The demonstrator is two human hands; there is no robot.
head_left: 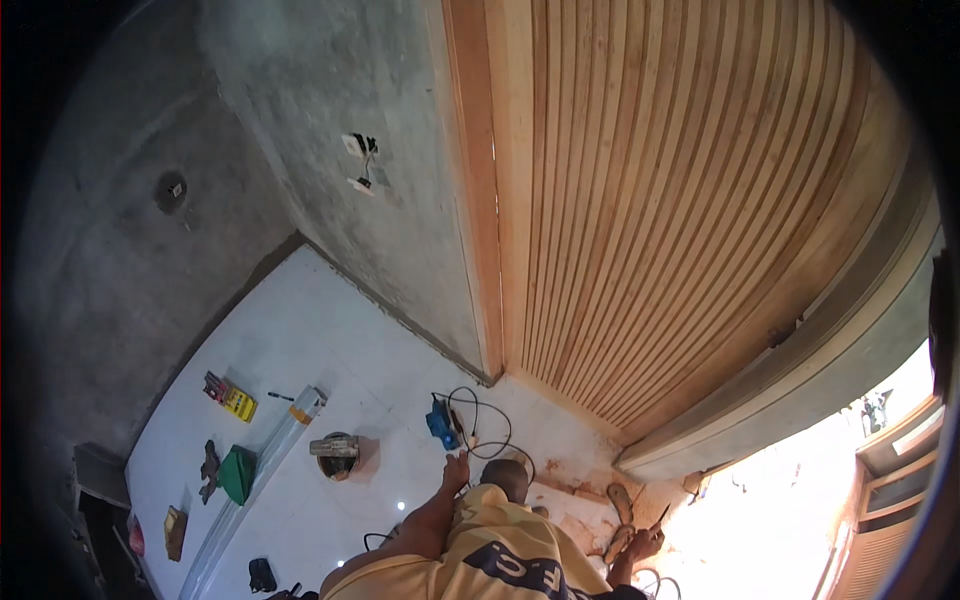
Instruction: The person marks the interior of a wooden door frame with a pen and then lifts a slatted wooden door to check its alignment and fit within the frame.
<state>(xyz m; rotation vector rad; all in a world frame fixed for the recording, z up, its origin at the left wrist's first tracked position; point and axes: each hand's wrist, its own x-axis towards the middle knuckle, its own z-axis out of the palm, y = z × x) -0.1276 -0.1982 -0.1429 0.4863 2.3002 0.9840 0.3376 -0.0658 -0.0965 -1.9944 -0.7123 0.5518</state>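
Note:
My left hand [456, 470] reaches forward over the white floor, just short of a blue power tool [440, 424]. Its fingertips look slightly apart, with nothing visible in them. The tool's black cable [508, 420] loops on the floor to the right of it. Out to my right, my right hand [645, 543] is closed around a thin, dark, pointed tool [661, 517], too small to name exactly. A pair of brown sandals [621, 503] lies close to that hand. My yellow shirt hides part of the floor below me.
A long wrapped bar [240, 505] lies to the left. Around it are a bucket [338, 462], a green bag [237, 474], a yellow case [238, 404] and a wooden block [175, 532]. A slatted wooden door [650, 200] stands ahead, beside a grey wall [350, 90]. Bright ground shows at right.

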